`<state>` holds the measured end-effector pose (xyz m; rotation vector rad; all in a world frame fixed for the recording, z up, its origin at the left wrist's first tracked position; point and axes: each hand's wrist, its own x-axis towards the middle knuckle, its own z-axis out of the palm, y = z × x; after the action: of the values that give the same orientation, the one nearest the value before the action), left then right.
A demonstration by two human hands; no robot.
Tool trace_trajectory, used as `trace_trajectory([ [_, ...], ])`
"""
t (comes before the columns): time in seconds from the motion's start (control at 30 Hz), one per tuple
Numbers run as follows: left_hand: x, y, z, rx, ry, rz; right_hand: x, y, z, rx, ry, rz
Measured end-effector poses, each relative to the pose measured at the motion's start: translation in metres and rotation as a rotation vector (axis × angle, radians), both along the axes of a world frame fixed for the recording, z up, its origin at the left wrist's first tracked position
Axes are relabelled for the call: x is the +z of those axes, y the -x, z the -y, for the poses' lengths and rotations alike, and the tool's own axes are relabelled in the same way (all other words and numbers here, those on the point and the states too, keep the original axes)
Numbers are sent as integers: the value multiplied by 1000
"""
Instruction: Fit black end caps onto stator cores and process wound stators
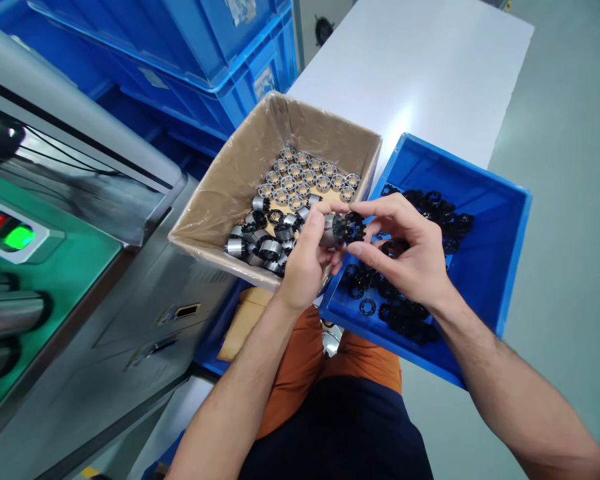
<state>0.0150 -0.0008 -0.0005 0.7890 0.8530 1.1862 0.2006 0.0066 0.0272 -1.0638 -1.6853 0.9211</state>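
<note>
My left hand [307, 257] is closed around a silver metal ring part [329, 230], held over the gap between the box and the tray. My right hand [405, 247] pinches a black toothed plastic ring [354, 227] against the end of that metal part. Behind my left hand is a cardboard box [220, 193] lined with clear plastic, holding several silver ring parts [300, 180], some in neat rows, some loose. Under my right hand lies a blue plastic tray [485, 267] with several black rings [405, 313] in it.
A grey machine [95, 293] with a lit green button [19, 237] and a red one stands at the left. Stacked blue crates [205, 60] sit behind the box. A white table [415, 73] extends at the back. My lap, with an orange cloth [305, 360], is below.
</note>
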Motion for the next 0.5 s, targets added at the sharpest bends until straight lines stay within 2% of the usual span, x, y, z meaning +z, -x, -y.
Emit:
trace_trajectory([
  [0.27, -8, 3, 2, -36, -53, 1, -6, 6, 2, -40, 49, -66],
  [0.5, -4, 4, 4, -85, -42, 0, -14, 13, 7, -48, 69, -116],
])
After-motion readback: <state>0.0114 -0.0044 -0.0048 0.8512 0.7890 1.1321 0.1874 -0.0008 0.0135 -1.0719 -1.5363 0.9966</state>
